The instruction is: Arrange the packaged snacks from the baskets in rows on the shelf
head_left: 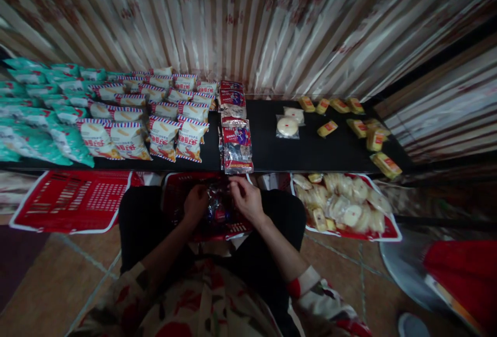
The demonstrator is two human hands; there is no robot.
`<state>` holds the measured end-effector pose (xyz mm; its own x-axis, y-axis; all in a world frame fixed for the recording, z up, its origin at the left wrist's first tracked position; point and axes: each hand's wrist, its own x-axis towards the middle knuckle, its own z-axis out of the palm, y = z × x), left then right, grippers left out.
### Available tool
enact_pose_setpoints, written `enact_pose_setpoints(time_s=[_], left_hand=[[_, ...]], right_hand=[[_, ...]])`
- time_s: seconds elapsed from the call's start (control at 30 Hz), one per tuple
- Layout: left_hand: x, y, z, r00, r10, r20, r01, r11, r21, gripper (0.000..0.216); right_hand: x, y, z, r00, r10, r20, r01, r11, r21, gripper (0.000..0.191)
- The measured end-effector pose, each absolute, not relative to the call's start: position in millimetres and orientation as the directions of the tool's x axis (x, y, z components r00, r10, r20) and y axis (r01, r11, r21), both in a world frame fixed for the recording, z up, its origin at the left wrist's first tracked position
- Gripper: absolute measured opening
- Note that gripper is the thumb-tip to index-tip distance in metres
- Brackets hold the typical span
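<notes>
My left hand and my right hand are both down in a red basket on my lap. Their fingers are curled around a shiny snack packet with blue and red print, one hand at each side. Just beyond the basket, on the black shelf, a column of matching dark red packets runs from the shelf's front edge to the back.
Left on the shelf lie rows of white, red and blue striped bags and teal bags. Round cakes and yellow bars lie on the right. An empty red basket and one full of pastries flank me.
</notes>
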<state>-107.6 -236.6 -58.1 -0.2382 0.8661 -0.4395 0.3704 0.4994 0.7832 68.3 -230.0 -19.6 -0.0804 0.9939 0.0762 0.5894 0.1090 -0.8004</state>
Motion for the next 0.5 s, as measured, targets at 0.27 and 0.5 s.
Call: enact_pose_setpoints(time_s=[0.27,0.5], left_hand=[[-79.6,-258.5,-129.3,-0.103,0.636,-0.764,0.203,0.766,0.61,0.02],[-57.2,-264.6,-152.1,-0.087,0.626,-0.775,0.082,0.78,0.62,0.024]], right_hand=[[30.3,-232.3,-106.8,-0.137,0.778,-0.613,0.816,-0.263,-0.515,0.028],[39.1,-232.5,-156.7,-0.071,0.705,-0.705,0.769,-0.412,-0.489,0.022]])
